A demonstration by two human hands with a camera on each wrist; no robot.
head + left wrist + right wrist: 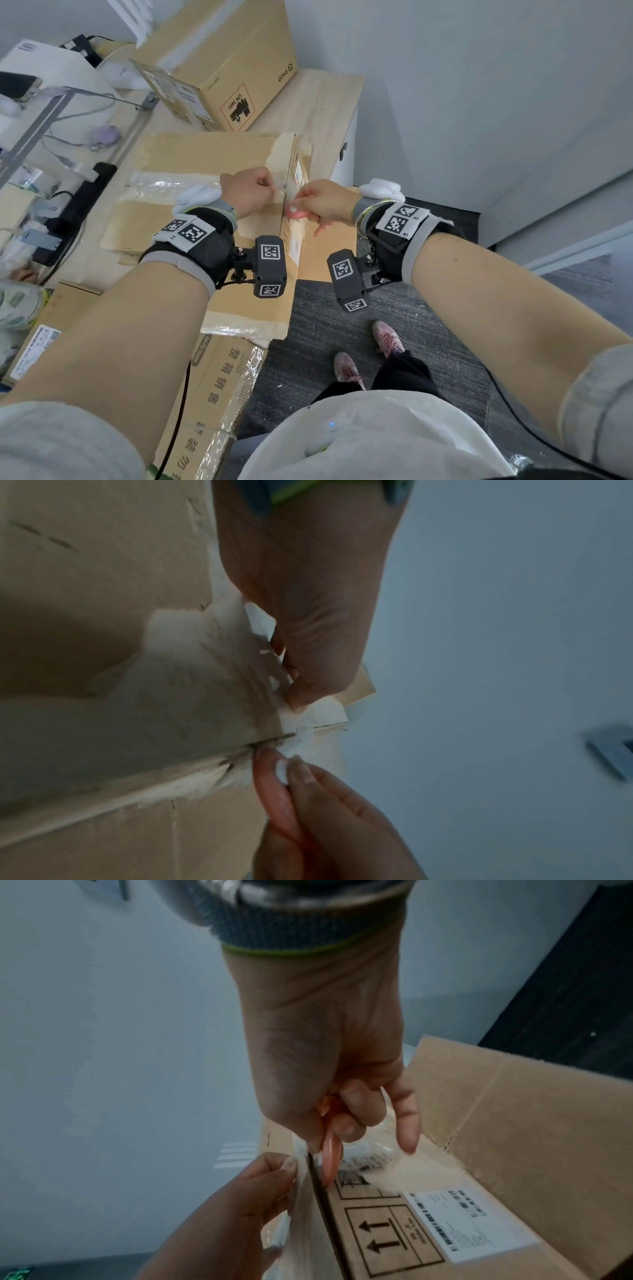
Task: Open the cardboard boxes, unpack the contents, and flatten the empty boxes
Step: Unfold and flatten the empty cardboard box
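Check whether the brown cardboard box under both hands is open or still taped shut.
Mostly shut: the brown cardboard box has flaps lying flat; left hand pinches clear tape while right hand holds a pink cutter at the seam.

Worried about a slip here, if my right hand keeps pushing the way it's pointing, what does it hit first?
Most likely the left hand. The right hand points its pink cutter at the taped seam of the cardboard box, where the left fingertips pinch the tape just beyond; depth is unclear.
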